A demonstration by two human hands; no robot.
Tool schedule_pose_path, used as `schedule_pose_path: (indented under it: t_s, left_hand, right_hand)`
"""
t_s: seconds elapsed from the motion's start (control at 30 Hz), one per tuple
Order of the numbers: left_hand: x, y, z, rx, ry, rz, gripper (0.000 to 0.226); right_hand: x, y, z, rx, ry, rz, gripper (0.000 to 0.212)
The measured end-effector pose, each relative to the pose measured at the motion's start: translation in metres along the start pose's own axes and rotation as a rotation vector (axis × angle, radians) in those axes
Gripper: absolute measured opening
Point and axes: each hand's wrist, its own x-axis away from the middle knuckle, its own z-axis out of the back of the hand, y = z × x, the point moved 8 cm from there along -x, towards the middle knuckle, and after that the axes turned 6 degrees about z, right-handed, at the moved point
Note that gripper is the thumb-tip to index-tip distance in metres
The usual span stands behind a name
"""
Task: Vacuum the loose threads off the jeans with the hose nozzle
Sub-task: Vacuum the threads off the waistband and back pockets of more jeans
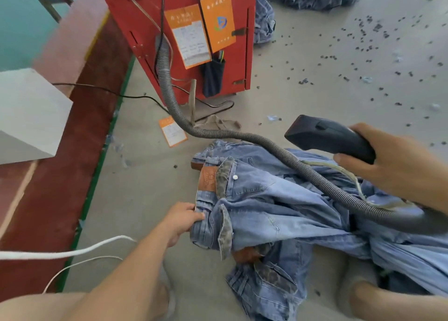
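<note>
Light-blue denim jeans (pixel 278 199) crumpled on grey floor (pixel 150 187): soft, limp, moderately heavy. My left hand (pixel 180 221) grip pinches waistband edge. My right hand (pixel 388 165) grip clamped round black plastic hose nozzle (pixel 324 134), rigid, light, held above jeans; ribbed grey hose (pixel 266 141) drapes across denim.

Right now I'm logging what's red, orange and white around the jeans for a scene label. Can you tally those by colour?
Red: 1, the red cabinet
Orange: 3, two orange tags hanging on the cabinet, one orange tag on the floor
White: 2, the white block and the white cord
Total: 6
</note>
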Motion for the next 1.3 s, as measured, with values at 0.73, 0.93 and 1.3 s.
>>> schedule_pose_path:
  t_s: [0.73, 0.93, 1.3]
  left_hand:
    - [-0.002, 0.001, -0.015, 0.128, -0.084, -0.206, 0.01]
    - [0.013, 0.026, -0.025, 0.504, -0.256, -0.178, 0.013]
    - [0.036, 0.07, -0.049, 0.716, -0.352, -0.201, 0.02]
  right_hand:
    - [-0.002, -0.022, -0.031, 0.045, -0.159, 0.019, 0.049]
    - [0.005, -0.032, -0.04, -0.024, -0.235, 0.085, 0.043]
    - [0.023, -0.078, -0.08, -0.012, -0.456, 0.308, 0.04]
